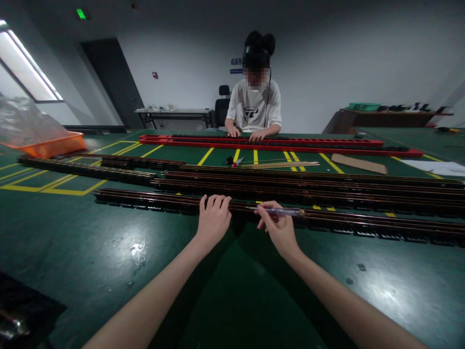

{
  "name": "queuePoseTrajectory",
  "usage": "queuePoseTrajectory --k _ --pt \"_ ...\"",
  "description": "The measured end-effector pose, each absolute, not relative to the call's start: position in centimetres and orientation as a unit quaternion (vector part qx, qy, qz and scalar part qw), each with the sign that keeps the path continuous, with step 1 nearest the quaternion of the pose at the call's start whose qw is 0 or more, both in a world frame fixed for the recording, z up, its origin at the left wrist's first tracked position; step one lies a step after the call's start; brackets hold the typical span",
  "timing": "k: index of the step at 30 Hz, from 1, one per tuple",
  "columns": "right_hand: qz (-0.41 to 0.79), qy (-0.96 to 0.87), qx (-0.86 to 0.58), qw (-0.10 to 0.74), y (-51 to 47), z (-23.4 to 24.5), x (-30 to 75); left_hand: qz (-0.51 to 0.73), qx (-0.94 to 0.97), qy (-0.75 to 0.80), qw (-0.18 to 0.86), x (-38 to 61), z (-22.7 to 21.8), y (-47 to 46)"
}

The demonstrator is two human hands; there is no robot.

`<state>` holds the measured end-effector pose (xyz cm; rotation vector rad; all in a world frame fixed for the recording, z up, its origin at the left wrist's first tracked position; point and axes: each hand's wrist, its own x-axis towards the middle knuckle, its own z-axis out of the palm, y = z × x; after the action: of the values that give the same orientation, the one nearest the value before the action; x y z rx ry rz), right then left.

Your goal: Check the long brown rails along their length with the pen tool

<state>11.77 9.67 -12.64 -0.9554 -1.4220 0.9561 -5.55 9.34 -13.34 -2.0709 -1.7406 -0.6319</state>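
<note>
My left hand rests with its fingers curled over the near edge of the closest long dark rail, which lies across the green table. My right hand pinches a slim clear-handled screwdriver, held level along the same rail with its tip pointing left. Several more long dark rails lie side by side just beyond the near one.
Across the table a person in a white T-shirt has both hands on long red rails. An orange basket stands at far left, thin sticks and a cardboard strip lie mid-table, a dark tray at lower left.
</note>
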Motion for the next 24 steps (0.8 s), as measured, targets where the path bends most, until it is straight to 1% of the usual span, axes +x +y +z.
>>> queuePoseTrajectory --k 24 --pt "0.399 -0.608 -0.408 0.551 9.65 -12.56 11.79 -0.216 -0.727 -0.626 0.179 -5.64 -13.24 9.29"
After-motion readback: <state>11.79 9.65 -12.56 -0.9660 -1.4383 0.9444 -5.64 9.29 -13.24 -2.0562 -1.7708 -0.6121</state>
